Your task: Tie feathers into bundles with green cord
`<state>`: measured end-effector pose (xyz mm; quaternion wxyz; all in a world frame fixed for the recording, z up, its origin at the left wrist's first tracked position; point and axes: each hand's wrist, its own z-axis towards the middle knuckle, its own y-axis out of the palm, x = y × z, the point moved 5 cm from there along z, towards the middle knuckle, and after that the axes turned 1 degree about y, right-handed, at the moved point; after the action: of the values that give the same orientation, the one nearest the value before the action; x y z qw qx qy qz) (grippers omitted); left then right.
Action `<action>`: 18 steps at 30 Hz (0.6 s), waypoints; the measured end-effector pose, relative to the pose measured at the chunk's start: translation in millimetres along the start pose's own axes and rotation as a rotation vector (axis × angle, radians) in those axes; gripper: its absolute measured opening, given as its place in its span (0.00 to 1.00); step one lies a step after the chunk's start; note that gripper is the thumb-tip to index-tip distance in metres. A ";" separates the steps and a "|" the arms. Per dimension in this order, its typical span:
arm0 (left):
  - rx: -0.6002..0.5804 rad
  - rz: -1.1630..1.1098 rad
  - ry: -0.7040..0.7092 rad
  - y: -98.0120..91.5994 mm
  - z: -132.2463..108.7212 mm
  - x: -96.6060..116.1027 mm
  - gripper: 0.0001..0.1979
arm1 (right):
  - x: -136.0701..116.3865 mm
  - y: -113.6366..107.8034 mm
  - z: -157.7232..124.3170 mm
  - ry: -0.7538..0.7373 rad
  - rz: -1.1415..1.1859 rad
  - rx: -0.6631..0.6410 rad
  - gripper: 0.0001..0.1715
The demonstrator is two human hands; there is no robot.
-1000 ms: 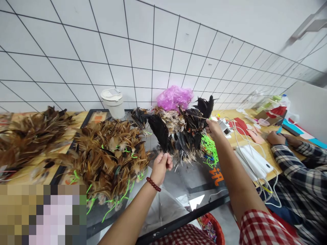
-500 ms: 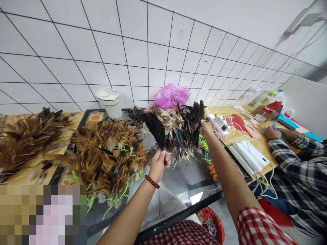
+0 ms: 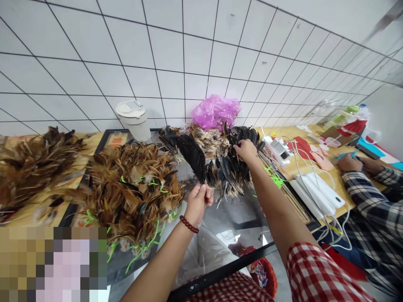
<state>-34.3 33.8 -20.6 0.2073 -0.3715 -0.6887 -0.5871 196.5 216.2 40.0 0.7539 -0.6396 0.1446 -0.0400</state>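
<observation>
My left hand (image 3: 199,202), with a dark red bead bracelet on the wrist, pinches the lower end of black feathers (image 3: 192,156), which fan up and to the left. My right hand (image 3: 246,151) reaches into a pile of black feathers (image 3: 227,174) at the back middle; its fingers are bent and closed together at the feathers, and whatever is between them is hidden. Large bunches of brown feathers (image 3: 135,180) with bright green ties lie to the left of my left hand. Paler feathers (image 3: 208,140) lie behind the black pile.
A white lidded cup (image 3: 135,121) and a pink plastic bag (image 3: 215,111) stand by the tiled wall. More brown feathers (image 3: 37,163) lie far left. At right are a white power strip (image 3: 279,149), cables, white devices (image 3: 317,193) and another person's hands. A red basket (image 3: 269,277) is below.
My right hand has moved left, from the right edge of the black pile to over its middle. My left hand still holds the black feathers. The view has shifted slightly.
</observation>
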 end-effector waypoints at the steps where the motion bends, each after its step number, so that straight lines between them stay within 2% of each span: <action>1: -0.001 0.004 -0.002 -0.1 -0.1 -0.1 0.21 | -4.0 5.2 2.6 0.010 -0.020 -0.018 0.25; 4: 0.000 0.019 0.003 -0.2 -0.3 -0.3 0.21 | -2.8 16.8 11.2 0.101 -0.040 -0.116 0.26; 7: 0.003 0.023 0.010 -0.2 0.2 -0.1 0.22 | 6.8 11.1 20.0 0.140 -0.002 -0.139 0.21; 11: -0.002 0.018 0.011 0.4 0.9 0.3 0.22 | 20.1 -21.3 27.8 0.124 0.109 -0.008 0.22; 16: -0.004 0.018 0.016 0.2 0.6 0.3 0.22 | 25.7 -70.7 16.5 0.050 0.594 0.268 0.23; 18: -0.005 0.011 0.014 -0.2 0.2 0.1 0.22 | 22.5 -79.5 1.8 0.047 0.737 0.293 0.23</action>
<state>-34.4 34.0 -20.8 0.2144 -0.3716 -0.6837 -0.5903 228.4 198.2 114.1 0.7975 -0.4296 0.3745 0.1981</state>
